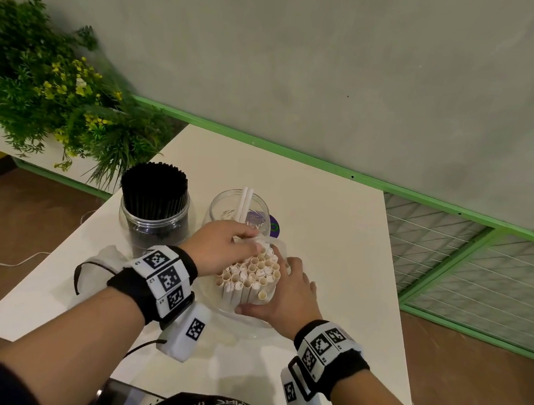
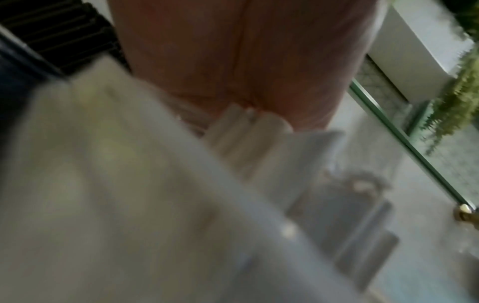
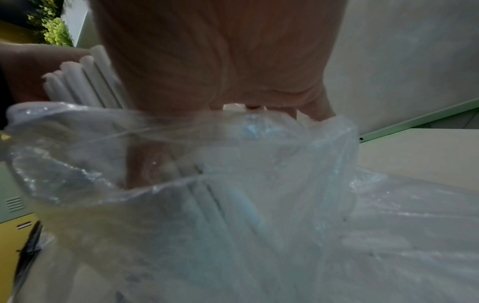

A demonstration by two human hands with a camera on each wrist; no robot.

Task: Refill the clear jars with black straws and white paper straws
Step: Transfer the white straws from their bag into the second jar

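On the white table (image 1: 330, 216) stand two clear jars. The left jar (image 1: 153, 222) is packed with black straws (image 1: 154, 186). The right jar (image 1: 241, 207) holds two white paper straws (image 1: 245, 203). In front of it a bundle of white paper straws (image 1: 250, 275) stands upright in a clear plastic bag (image 3: 233, 194). My left hand (image 1: 248, 238) pinches the bag's crumpled edge at the top of the bundle. My right hand (image 1: 277, 286) grips the bundle's right side through the bag. The left wrist view is blurred and shows straw ends (image 2: 249, 133) under the palm.
A potted plant with yellow flowers (image 1: 48, 94) sits on a ledge at the far left. A green rail (image 1: 297, 156) runs along the grey wall behind the table. A crumpled empty bag with a black cord (image 1: 95, 269) lies by my left wrist.
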